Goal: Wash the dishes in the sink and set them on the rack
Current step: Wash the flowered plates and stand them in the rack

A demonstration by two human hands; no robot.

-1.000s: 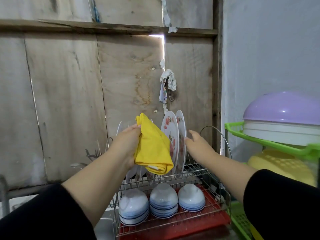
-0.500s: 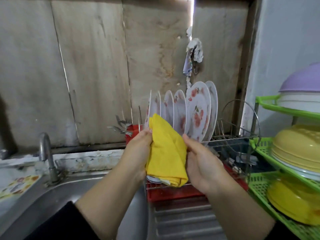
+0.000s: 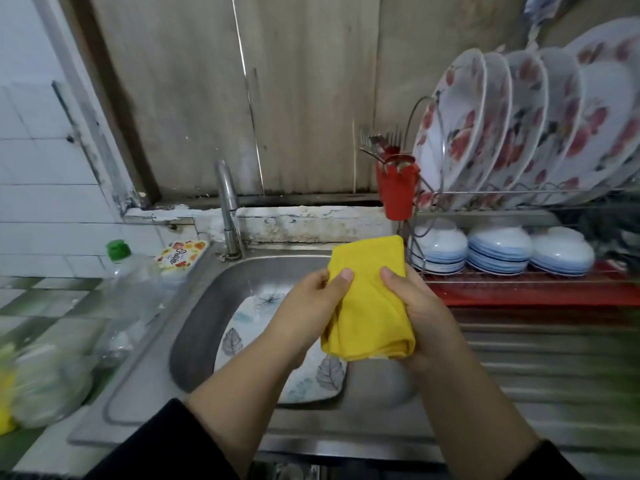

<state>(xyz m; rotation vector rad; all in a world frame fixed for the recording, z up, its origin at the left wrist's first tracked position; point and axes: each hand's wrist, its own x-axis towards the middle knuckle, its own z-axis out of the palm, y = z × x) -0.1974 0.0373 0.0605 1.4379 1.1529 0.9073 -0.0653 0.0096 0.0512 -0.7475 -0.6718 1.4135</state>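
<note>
Nearest the camera, two forearms in dark sleeves reach out over the steel sink (image 3: 194, 317). The left hand (image 3: 304, 313) and the right hand (image 3: 419, 313) both grip a folded yellow cloth (image 3: 369, 299), one on each side edge, thumbs pressed on its upper face and fingers curled beneath. The cloth is thick, doubled over several times, with a rounded fold at its near end, and it is held above the right part of the basin.

Below the hands, one dish lies in the sink: a white plate (image 3: 311, 372) printed with grey and pale blue leaves, tilted against the basin wall and partly hidden by the left forearm.

On the worktop to the left a clear plastic bottle (image 3: 128, 278) with a green cap stands near the sink's rim; beside it lies a small printed packet (image 3: 180, 254). The bag-like things at the far left are too blurred to identify.

Behind the basin rises a chrome tap (image 3: 227, 202). To the right the wire rack (image 3: 519, 199) sits on a red tray (image 3: 540, 292). Its lower tier holds three upturned white bowls (image 3: 498, 249) with blue bands; its upper tier holds a row of floral plates (image 3: 491, 126) standing on edge. A red cutlery holder (image 3: 396, 192) with forks hangs on the rack's left end, before a plank wall.
</note>
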